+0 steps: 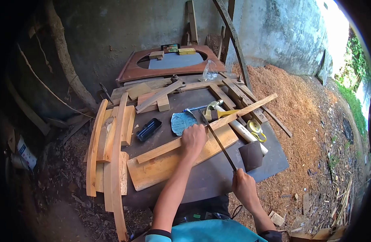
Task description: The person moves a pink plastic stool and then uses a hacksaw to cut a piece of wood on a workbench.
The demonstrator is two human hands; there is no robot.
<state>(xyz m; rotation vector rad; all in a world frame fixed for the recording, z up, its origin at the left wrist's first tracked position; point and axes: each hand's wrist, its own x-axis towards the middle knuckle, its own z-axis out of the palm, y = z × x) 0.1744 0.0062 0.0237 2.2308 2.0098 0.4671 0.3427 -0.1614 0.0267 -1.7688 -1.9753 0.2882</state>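
My left hand (194, 139) is closed over a long narrow wooden strip (238, 115), pressing it down onto a wider wooden board (185, 162). Gripped in my right hand (244, 185) is the near end of a long, thin, dark file (220, 143). The file lies across the strip just right of my left hand, its far end pointing away from me. Beyond my left hand rests a round-edged blue sandpaper sheet (183, 122). A dark sandpaper piece (251, 156) lies near my right hand.
Curved wooden pieces (117, 161) are stacked at the table's left edge, by a black tray (149, 129). To the right lie a tape measure (255, 127), a white tube (244, 132) and a hammer (211, 108). Wood shavings (290, 109) cover the ground there.
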